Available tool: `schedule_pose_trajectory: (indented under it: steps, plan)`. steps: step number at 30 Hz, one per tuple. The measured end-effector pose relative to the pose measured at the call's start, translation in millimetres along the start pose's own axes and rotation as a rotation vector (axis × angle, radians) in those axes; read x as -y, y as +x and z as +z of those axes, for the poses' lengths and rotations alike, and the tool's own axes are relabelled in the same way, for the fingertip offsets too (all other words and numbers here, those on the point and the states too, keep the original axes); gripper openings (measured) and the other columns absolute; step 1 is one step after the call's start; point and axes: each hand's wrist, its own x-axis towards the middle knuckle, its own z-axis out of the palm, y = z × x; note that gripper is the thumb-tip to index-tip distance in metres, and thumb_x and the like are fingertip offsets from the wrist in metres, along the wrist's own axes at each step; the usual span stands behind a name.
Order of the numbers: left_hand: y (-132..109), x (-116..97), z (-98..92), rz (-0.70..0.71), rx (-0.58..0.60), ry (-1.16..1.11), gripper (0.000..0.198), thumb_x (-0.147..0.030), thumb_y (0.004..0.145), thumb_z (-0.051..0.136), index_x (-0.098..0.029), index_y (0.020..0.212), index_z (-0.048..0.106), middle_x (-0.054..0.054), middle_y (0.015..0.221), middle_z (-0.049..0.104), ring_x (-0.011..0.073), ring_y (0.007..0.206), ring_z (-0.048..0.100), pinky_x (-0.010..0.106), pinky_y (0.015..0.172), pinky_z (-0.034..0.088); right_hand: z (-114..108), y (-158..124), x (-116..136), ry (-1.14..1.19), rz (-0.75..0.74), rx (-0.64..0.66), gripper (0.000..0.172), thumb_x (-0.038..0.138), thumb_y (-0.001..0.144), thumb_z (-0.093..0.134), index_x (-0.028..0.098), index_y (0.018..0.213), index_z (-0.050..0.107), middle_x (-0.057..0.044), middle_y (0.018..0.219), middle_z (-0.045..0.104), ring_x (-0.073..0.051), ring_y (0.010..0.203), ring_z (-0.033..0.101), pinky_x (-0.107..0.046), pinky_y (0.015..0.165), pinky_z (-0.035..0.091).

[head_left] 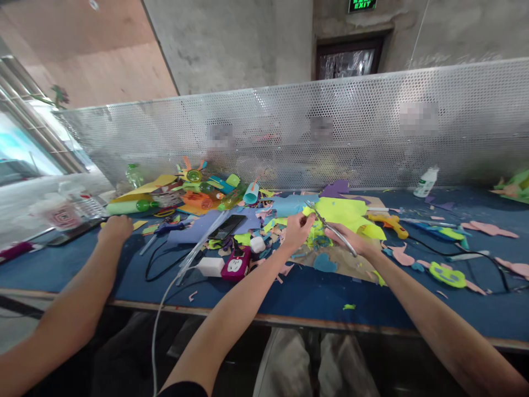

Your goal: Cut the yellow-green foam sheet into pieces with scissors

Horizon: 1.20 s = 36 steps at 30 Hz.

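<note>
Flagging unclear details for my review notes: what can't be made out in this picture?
All in the head view:
Metal tool: grip end, partly covered by the right hand.
Left hand: what its fingertips pinch, if anything; too small.
Co-worker's hand: fingertips, hidden by the hand's own back.
Exit sign: top, cut off by upper edge.
White bottle: label print, too small.

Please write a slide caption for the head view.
Right hand holding a silver tool, left hand beside it, above yellow scraps on a cluttered blue table.
</note>
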Motion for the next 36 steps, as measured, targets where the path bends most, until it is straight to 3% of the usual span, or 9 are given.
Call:
schedule_pose_trajectory:
  steps: [3, 9, 23, 27, 32, 36]
  plan:
    - [-1, -1, 0.1, 0.000, 0.010, 0.008, 0.052, -0.053, 0.093, 0.057, -0.019, 0.056, 0.042, -0.003, 0.052, 0.033, 0.0107, 0.052, 0.031, 0.031, 0.055, 0.020, -1, 0, 1, -0.049, 0.000, 0.053, 0.055, 0.076, 0.074, 0.054, 0.021, 0.069, 0.054, -0.003, 0.066, 0.056, -0.021, 0.060, 0.051, -0.032, 0.053, 0.039]
    - [-1, 0, 2.1, -0.058, 0.017, -0.075, 0.055, -0.054, 0.092, 0.058, -0.021, 0.057, 0.032, -0.004, 0.052, 0.027, 0.0100, 0.052, 0.027, 0.031, 0.054, 0.019, 1, 0, -5, -0.117, -0.015, 0.031, 0.052, 0.070, 0.081, 0.051, 0.021, 0.062, 0.047, 0.000, 0.057, 0.049, -0.016, 0.054, 0.045, -0.030, 0.052, 0.034]
    - [-2, -5, 1.3, -0.067, 0.115, -0.132, 0.055, -0.055, 0.091, 0.060, -0.019, 0.057, 0.037, -0.004, 0.054, 0.027, 0.0090, 0.053, 0.024, 0.030, 0.054, 0.017, 2, 0, -12, -0.020, 0.033, 0.072, 0.052, 0.073, 0.079, 0.052, 0.020, 0.076, 0.053, 0.000, 0.063, 0.050, -0.016, 0.056, 0.046, -0.032, 0.055, 0.040]
    - [-1, -4, 2.1, -0.100, 0.148, -0.207, 0.056, -0.061, 0.089, 0.061, -0.018, 0.057, 0.043, -0.005, 0.054, 0.026, 0.0082, 0.053, 0.023, 0.029, 0.054, 0.017, 1, 1, -13, -0.051, 0.038, 0.056, 0.051, 0.071, 0.079, 0.052, 0.021, 0.069, 0.051, 0.001, 0.057, 0.048, -0.016, 0.052, 0.045, -0.030, 0.051, 0.037]
    - [0, -2, 4.2, -0.154, 0.184, -0.387, 0.055, -0.066, 0.087, 0.062, -0.018, 0.062, 0.051, -0.005, 0.054, 0.024, 0.0080, 0.051, 0.022, 0.028, 0.053, 0.021, 2, 5, -11, -0.165, 0.088, -0.100, 0.053, 0.063, 0.076, 0.064, 0.021, 0.051, 0.042, 0.004, 0.044, 0.038, -0.011, 0.042, 0.037, -0.028, 0.044, 0.025]
    - [1, 0, 3.0, -0.149, 0.216, -0.423, 0.055, -0.067, 0.089, 0.061, -0.018, 0.066, 0.051, -0.006, 0.056, 0.024, 0.0080, 0.051, 0.021, 0.028, 0.053, 0.021, 4, 9, -13, -0.039, 0.166, -0.238, 0.050, 0.062, 0.077, 0.064, 0.021, 0.054, 0.048, 0.003, 0.042, 0.044, -0.013, 0.038, 0.042, -0.028, 0.041, 0.031]
